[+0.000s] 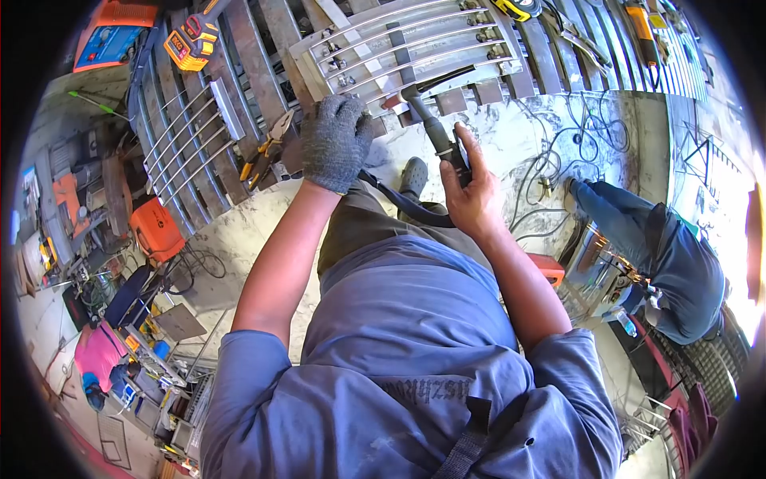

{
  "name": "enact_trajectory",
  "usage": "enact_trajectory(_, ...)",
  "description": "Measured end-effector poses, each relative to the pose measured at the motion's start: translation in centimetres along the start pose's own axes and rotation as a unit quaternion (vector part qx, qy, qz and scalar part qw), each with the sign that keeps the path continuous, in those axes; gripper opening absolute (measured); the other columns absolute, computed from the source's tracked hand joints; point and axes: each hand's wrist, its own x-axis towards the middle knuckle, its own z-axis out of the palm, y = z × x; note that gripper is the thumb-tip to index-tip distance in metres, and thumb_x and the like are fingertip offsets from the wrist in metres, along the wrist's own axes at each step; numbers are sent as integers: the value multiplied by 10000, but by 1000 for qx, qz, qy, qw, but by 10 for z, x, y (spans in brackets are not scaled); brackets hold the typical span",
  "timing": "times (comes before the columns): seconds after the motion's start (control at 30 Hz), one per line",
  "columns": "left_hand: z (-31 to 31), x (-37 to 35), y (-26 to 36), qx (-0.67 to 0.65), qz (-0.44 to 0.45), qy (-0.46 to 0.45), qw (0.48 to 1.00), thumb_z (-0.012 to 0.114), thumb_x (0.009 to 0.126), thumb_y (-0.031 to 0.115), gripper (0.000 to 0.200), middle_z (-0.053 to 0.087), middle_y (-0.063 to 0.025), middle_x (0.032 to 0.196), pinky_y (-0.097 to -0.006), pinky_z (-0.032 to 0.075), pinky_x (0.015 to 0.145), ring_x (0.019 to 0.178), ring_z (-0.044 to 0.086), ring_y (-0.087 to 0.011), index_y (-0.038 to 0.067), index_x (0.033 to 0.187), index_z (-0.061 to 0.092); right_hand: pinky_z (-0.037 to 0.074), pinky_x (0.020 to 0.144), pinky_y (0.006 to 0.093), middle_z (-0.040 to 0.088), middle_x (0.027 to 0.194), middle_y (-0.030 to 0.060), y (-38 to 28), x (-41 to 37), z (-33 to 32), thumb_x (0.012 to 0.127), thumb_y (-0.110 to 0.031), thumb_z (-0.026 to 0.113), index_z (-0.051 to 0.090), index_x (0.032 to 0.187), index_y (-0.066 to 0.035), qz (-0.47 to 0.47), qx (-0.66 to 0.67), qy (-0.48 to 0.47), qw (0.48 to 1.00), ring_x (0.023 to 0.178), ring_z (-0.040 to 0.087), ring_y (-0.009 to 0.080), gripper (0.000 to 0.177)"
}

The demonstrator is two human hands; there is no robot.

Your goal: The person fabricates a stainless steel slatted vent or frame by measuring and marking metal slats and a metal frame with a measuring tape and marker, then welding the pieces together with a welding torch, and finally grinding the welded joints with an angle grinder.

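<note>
My left hand (pixel 337 144), in a grey knit glove, rests at the near edge of the slatted metal bench (pixel 267 68). Its fingers are curled under, and I cannot make out what, if anything, is in them. In my bare right hand (pixel 476 191) is a black TIG welding torch (pixel 433 128), its handle between thumb and fingers. The torch head, with a reddish nozzle, points left near the front of a metal frame with thin parallel rods (pixel 415 44). A dark torch cable (pixel 391 194) loops below both hands. Pliers with yellow-and-black handles (pixel 267 152) lie left of my glove.
A second rod grille (pixel 191 144) and a yellow cordless tool (pixel 191 44) are on the bench's left. An orange case (pixel 157 229) stands below. Cables (pixel 586 136) coil on the floor at right, where another person (pixel 670 255) bends over. A person in pink (pixel 100 355) is lower left.
</note>
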Motion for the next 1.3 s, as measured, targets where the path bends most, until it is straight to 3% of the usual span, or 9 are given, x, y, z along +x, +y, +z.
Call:
enact_trajectory(0.33,3,-1,2,1,-3,-5,1000,809,933,164,190,695,-179,1166,-494,566,1007,1121,686,-392,65,1090,765,569,1059,510,683,1418,330,9,1,6,1054,-145,686,459,1648,-97,-13,20,4,1000,1290,689,501,637)
enact_trajectory(0.43,6,-2,0,-11,-2,2,1000,812,932,161,190,693,-182,1169,-488,568,1007,1119,687,-393,67,1090,765,590,965,430,750,1323,271,17,2,8,1072,-135,690,457,1670,-109,-46,-1,21,999,1120,780,314,643)
enact_trajectory(0.53,6,-3,0,-25,-8,13,1000,822,927,165,198,692,-184,1168,-483,572,997,1101,694,-393,67,1089,766,586,964,417,747,1329,268,18,3,9,1071,-141,692,459,1669,-108,-85,-17,41,995,1122,775,302,643)
enact_trajectory(0.63,3,-5,2,-35,-23,35,998,834,924,172,211,692,-181,1149,-482,578,975,1076,699,-390,67,1093,765,567,1067,496,678,1436,322,8,3,4,1050,-139,690,456,1652,-93,-23,12,5,1000,1298,692,490,648)
enact_trajectory(0.93,3,-35,-2,62,55,-2,997,775,977,277,275,653,-133,1163,-491,541,895,1046,660,-341,121,1201,742,572,1041,445,672,1479,273,3,6,1,1055,-115,668,430,1680,-79,15,10,-17,1000,1253,736,359,670)
enact_trajectory(0.97,2,-34,-1,73,49,-19,996,759,982,285,286,647,-127,1151,-498,535,892,1042,658,-338,126,1218,731,575,847,387,760,1208,186,12,6,5,1062,-161,684,460,1681,-125,-32,-30,17,999,899,698,208,659)
enact_trajectory(1.1,3,-29,2,115,34,-72,990,692,1001,315,321,618,-105,1097,-518,512,880,1025,642,-324,136,1266,689,587,975,430,692,1444,260,10,8,2,1056,-111,664,427,1677,-51,-31,-47,-6,998,1144,758,329,668)
enact_trajectory(1.27,4,-29,0,103,20,-83,991,676,1006,333,355,613,-105,1102,-517,509,888,1029,634,-322,123,1291,698,599,891,416,745,1334,238,5,10,1,1055,-125,681,421,1685,-66,-86,-75,15,993,1010,771,295,684)
enact_trajectory(1.3,1,-28,1,100,20,-82,991,677,1003,328,359,611,-106,1099,-519,508,885,1026,634,-324,122,1296,700,601,883,414,763,1283,237,2,9,-2,1056,-125,681,417,1690,-76,-38,-87,-5,995,990,776,292,688)
